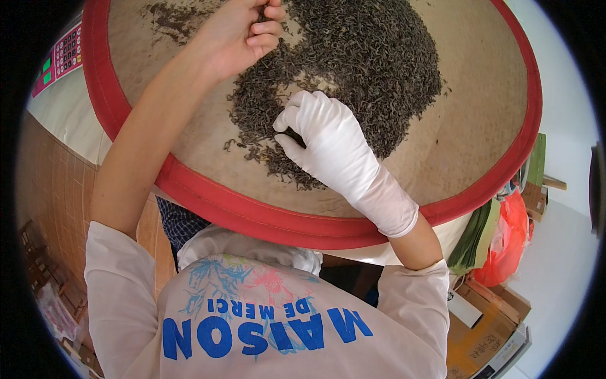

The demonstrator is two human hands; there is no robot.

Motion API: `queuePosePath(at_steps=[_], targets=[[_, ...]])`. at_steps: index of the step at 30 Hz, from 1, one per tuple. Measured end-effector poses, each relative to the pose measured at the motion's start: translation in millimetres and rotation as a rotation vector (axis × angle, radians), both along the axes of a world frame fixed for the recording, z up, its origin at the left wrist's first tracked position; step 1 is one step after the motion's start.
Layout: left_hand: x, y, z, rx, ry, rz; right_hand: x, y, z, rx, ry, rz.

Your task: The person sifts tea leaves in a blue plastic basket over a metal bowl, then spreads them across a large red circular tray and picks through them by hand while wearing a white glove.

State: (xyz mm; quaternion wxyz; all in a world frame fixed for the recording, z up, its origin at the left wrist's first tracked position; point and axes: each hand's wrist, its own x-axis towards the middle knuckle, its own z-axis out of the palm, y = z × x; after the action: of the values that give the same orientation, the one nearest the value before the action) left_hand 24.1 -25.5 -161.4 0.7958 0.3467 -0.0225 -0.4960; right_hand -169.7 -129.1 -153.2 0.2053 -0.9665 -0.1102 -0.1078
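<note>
A wide round tray [478, 118] with a red cloth rim lies before me, holding a heap of dark, twisted dried tea leaves [374, 61]. My left hand [246, 35], bare, is above the upper left side of the heap with its fingers curled; something dark shows inside them, too little to tell whether it is held leaf. My right hand [326, 137], in a white glove, rests at the near side of the heap. Its thumb and forefinger bend towards each other over the leaves, and its other fingertips are hidden.
Finer dark leaf bits [175, 21] lie at the tray's upper left. Beyond the left rim is a pink keypad device [59, 59]. To the right are a red plastic bag [506, 241], green flat packs [476, 237] and cardboard boxes [487, 331].
</note>
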Motion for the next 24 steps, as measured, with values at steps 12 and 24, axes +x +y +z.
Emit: queuePosePath(at_steps=[12,24], targets=[[-33,-10,13,0.158,-0.103,-0.275,1,-25,37,1.12,0.424,-0.369],[-64,-14,20,0.255,-0.186,-0.593,3,-21,39,0.982,0.135,-0.481]])
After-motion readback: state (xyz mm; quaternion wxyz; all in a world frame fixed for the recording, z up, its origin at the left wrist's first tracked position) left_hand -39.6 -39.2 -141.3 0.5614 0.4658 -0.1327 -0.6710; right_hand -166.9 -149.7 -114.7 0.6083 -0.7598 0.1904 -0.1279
